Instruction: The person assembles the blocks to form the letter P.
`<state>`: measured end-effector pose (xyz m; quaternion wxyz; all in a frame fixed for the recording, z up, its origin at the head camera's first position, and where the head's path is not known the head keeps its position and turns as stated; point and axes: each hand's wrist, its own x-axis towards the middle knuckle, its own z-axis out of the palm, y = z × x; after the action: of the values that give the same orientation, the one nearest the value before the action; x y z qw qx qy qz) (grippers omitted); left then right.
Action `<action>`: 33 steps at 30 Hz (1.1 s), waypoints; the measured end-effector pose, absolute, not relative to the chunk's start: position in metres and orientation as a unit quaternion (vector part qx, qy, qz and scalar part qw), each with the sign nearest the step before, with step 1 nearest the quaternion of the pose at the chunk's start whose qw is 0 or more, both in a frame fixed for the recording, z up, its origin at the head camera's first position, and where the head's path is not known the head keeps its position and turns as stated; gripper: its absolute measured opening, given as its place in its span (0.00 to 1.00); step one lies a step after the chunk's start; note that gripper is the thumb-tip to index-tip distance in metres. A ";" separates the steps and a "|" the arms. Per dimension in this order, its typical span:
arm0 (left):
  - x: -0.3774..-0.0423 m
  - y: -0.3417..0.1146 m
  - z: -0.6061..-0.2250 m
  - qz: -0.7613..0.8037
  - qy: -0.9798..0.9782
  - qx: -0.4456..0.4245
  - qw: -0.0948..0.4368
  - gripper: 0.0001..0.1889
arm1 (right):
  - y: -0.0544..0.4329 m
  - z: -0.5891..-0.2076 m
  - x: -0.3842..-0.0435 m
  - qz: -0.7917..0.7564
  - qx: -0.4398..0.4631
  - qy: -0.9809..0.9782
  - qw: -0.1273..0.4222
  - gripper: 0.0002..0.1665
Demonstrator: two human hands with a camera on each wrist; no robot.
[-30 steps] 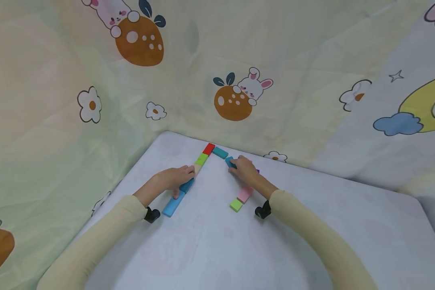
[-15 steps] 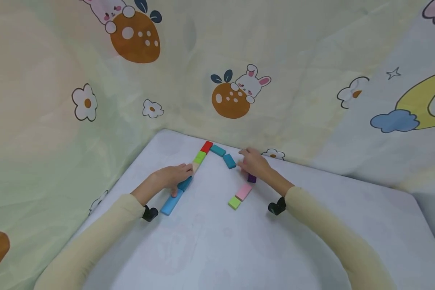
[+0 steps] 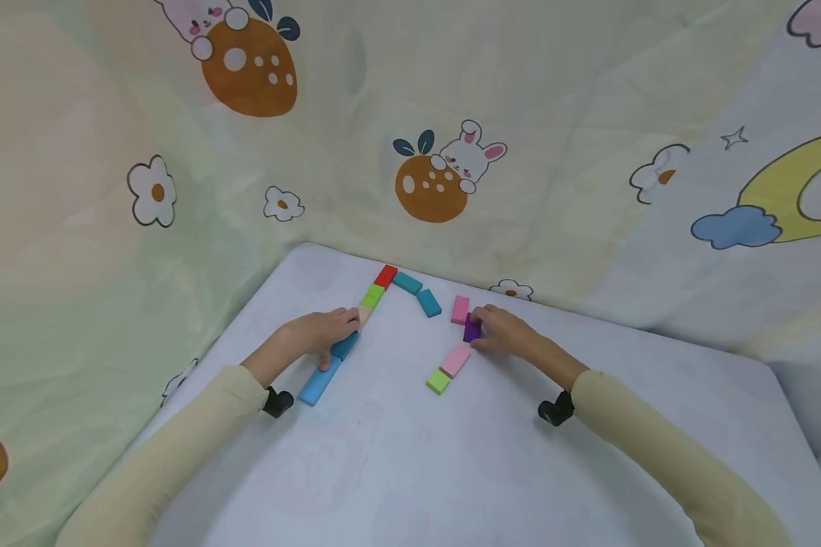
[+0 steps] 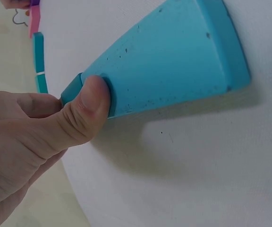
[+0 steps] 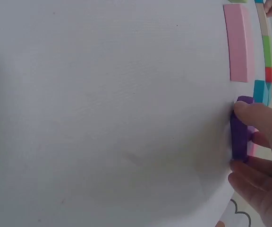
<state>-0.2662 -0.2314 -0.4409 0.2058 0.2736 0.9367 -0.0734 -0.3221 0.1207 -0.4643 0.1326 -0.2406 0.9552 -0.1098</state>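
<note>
A row of flat coloured blocks lies on the white table on the left. My left hand (image 3: 321, 334) rests along this row. Its thumb touches a light blue block (image 4: 174, 52), close to where that meets a darker blue block (image 3: 345, 346). The fingertips reach the beige block (image 3: 365, 313), and part of the row is hidden under the hand. Over on the right, my right hand (image 3: 506, 331) holds a purple block (image 5: 240, 130) between thumb and fingers. Beside the purple block are a pink block (image 3: 460, 308) and a paler pink block (image 5: 238, 42).
Beyond the beige block are a green block (image 3: 372, 295) and a red block (image 3: 386, 276). Two teal blocks (image 3: 407, 283) slant from the red end. A lime block (image 3: 438, 381) touches the paler pink one. A printed cloth (image 3: 342, 152) hangs behind the table (image 3: 383, 471).
My right hand has left the second teal block, passed over the pink block, and come back to the purple block, which it now grips. The left hand stays in place on its row.
</note>
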 end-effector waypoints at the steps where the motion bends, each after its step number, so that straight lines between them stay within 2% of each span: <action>1: -0.266 -0.232 -0.441 -0.074 0.937 0.274 0.204 0.46 | 0.120 -0.462 -0.321 -0.118 -0.239 0.955 0.129 0.29; 6: -0.266 -0.237 -0.440 -0.074 0.938 0.279 0.194 0.45 | 0.101 -0.448 -0.310 -0.182 -0.258 0.943 0.105 0.31; 13: -0.270 -0.237 -0.442 -0.075 0.936 0.283 0.196 0.44 | 0.059 -0.454 -0.293 -0.178 -0.269 0.934 0.154 0.29; 18: -0.268 -0.234 -0.441 -0.076 0.935 0.280 0.202 0.44 | 0.056 -0.468 -0.298 -0.164 -0.254 0.942 0.145 0.31; 33: -0.266 -0.233 -0.441 -0.076 0.934 0.289 0.195 0.44 | 0.054 -0.474 -0.300 -0.139 -0.250 0.952 0.105 0.33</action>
<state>-0.2664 -0.2331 -0.4408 0.1948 0.2887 0.9343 -0.0757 -0.3000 0.0545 -0.4739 0.1050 -0.2498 0.9525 -0.1393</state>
